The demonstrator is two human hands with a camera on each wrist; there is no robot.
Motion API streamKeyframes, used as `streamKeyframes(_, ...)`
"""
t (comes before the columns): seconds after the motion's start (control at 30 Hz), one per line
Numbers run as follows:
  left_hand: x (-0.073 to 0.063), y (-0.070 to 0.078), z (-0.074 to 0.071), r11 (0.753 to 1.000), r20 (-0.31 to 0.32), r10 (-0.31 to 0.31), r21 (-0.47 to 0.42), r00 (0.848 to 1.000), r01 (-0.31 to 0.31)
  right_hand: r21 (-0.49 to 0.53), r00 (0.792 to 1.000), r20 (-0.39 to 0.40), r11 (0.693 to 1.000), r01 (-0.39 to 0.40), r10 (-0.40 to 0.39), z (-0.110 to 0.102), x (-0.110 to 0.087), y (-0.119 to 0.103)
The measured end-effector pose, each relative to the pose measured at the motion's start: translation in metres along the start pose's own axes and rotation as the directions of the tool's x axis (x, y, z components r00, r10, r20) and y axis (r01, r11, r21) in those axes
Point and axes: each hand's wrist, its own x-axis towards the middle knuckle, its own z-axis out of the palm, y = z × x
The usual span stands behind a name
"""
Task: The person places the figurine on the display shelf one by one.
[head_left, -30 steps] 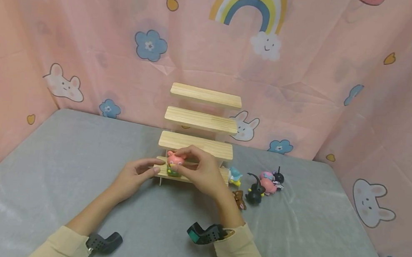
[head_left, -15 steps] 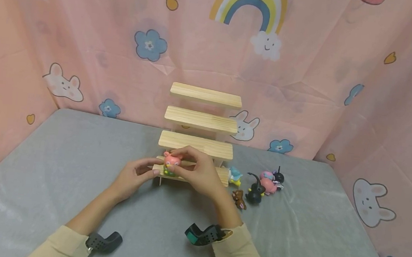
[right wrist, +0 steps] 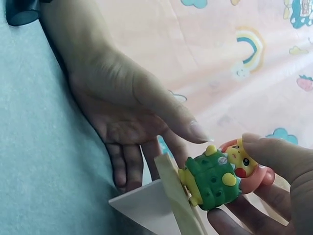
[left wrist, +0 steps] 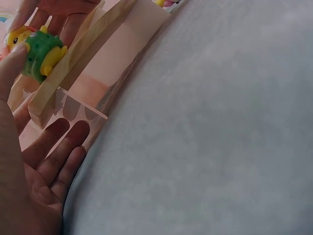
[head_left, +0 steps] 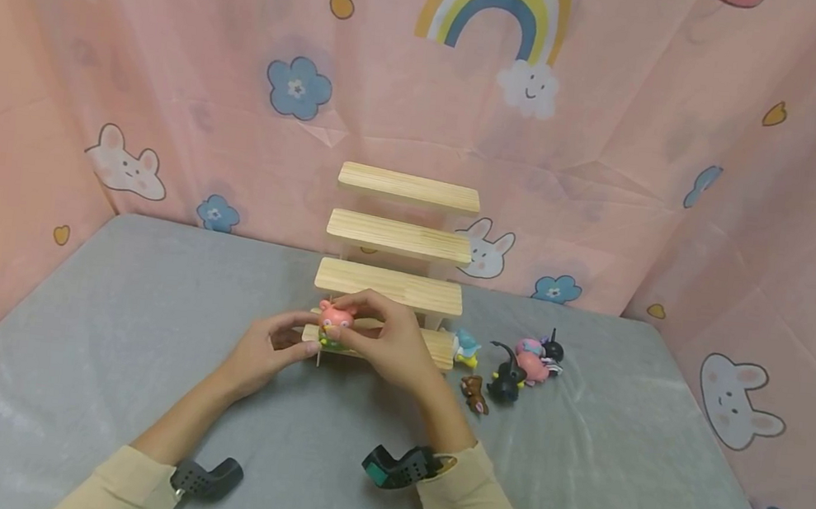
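Observation:
A toy figurine (head_left: 332, 326) with a pink head, yellow face and green body is at the left end of the lowest wooden shelf board (head_left: 439, 349). My right hand (head_left: 393, 342) pinches its head between thumb and fingers. In the right wrist view the figurine's yellow feet meet the board's surface. My left hand (head_left: 257, 355) is around the board's left end, its fingers loosely spread beside and behind the end. The left thumb tip is close to the figurine (left wrist: 44, 56); whether it touches is unclear. A clear support panel (left wrist: 83, 103) shows under the board.
Higher steps of the display rack (head_left: 407, 188) rise behind. On the grey cloth right of the rack lie a blue and yellow figurine (head_left: 467, 349), a brown one (head_left: 474, 395), a black one (head_left: 506, 383) and a pink cluster (head_left: 532, 365). A patterned pink curtain (head_left: 197, 58) hangs behind.
My right hand has slid the figurine a little to the left along the lowest board, toward its end. My left hand has barely moved.

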Motion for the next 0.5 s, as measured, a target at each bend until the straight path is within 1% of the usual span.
streamKeyframes(0.13,-0.0002,-0.0009,-0.0002,1.0,-0.001,-0.025,0.012,1.0,0.025,-0.001,1.0,0.007,1.0,0.025,-0.025,0.0041,-0.0005,0.0005)
streamKeyframes(0.23,-0.0001,-0.0007,-0.0003,0.999,0.001,-0.039,0.02,0.999,0.039,-0.009,1.0,0.005,1.0,0.023,-0.023,0.0062,-0.0011,0.0)
streamKeyframes(0.5,-0.0004,-0.0022,-0.0005,0.999,0.004,-0.034,0.028,0.999,0.034,0.016,1.0,0.003,1.0,0.009,-0.009,0.0086,-0.001,-0.0007)
